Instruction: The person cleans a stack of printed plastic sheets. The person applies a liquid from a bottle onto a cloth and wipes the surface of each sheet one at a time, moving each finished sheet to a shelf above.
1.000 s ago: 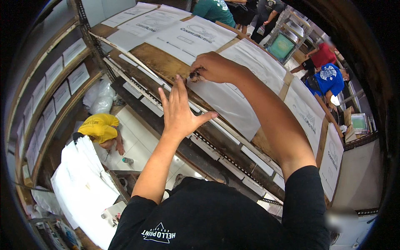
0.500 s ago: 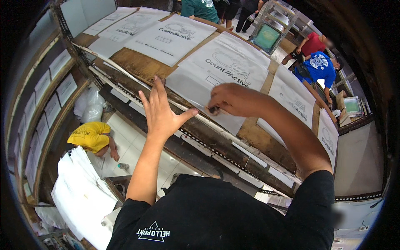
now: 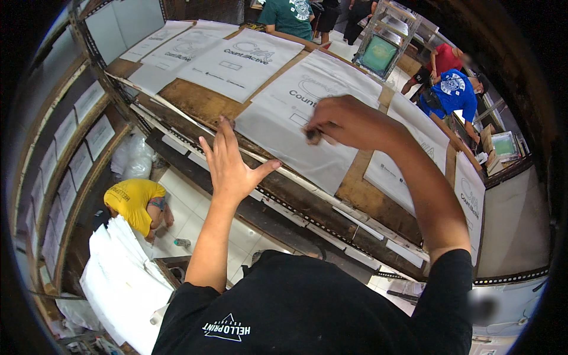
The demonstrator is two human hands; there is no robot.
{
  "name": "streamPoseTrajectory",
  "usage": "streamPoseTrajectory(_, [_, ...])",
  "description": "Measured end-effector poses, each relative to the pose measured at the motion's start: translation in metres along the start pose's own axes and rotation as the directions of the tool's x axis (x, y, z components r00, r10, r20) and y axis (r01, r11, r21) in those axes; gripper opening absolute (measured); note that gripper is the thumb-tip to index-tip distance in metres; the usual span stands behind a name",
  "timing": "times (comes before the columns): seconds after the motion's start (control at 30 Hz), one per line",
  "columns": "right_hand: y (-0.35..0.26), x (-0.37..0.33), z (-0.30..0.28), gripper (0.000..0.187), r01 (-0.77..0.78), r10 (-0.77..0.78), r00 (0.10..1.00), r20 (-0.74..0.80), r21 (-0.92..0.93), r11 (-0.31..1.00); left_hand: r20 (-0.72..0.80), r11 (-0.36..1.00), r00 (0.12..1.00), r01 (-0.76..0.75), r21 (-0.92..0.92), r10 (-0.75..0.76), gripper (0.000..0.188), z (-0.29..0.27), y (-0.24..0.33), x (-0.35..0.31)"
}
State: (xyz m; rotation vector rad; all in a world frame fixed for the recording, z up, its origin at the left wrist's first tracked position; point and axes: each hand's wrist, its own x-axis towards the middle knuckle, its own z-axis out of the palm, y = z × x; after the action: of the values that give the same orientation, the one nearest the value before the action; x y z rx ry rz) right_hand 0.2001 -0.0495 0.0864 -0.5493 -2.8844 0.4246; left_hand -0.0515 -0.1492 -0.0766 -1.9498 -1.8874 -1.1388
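A white printed sheet (image 3: pixel 278 133), possibly a flat bag, lies on a brown board (image 3: pixel 195 102) in front of me. My left hand (image 3: pixel 232 168) has its fingers spread, its fingertips at the sheet's near left corner and its thumb along the near edge. Over the middle of the same sheet is my right hand (image 3: pixel 343 121), its fingers closed around a small dark thing (image 3: pixel 312 136). Blur and the fingers hide what that thing is. Further printed sheets (image 3: pixel 236 71) lie to the left, and others (image 3: pixel 396 171) to the right.
Metal-edged shelves (image 3: pixel 331 228) run below the board. A rack with sheets (image 3: pixel 80 133) stands left. A person in yellow (image 3: pixel 139 201) crouches beside a white stack (image 3: pixel 121 284). A person in blue (image 3: pixel 452 97) works at the far right, and one in green (image 3: pixel 287 18) stands behind the board.
My right hand has moved slightly away from me and to the right, over the sheet. My left hand stays nearly in place. The crouching person has shifted.
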Motion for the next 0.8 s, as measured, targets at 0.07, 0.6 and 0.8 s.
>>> streamPoseTrajectory(0.07, [0.005, 0.035, 0.011, 0.016, -0.040, 0.036, 0.998, -0.045, -0.084, 0.996, 0.000, 1.000, 1.000, -0.008, 0.001, 0.008, 0.149, 0.000, 0.000, 0.003])
streamPoseTrajectory(0.6, [0.047, 0.142, 0.069, 0.021, 0.049, -0.041, 0.998, 0.054, -0.161, 0.986, 0.031, 0.999, 0.999, 0.026, -0.019, -0.025, 0.148, -0.001, 0.004, 0.000])
streamPoseTrajectory(0.8, [0.030, 0.091, 0.053, 0.018, -0.028, 0.056, 0.970, 0.236, -0.117, 0.993, 0.018, 1.000, 1.000, 0.025, -0.017, -0.024, 0.149, 0.002, 0.001, 0.001])
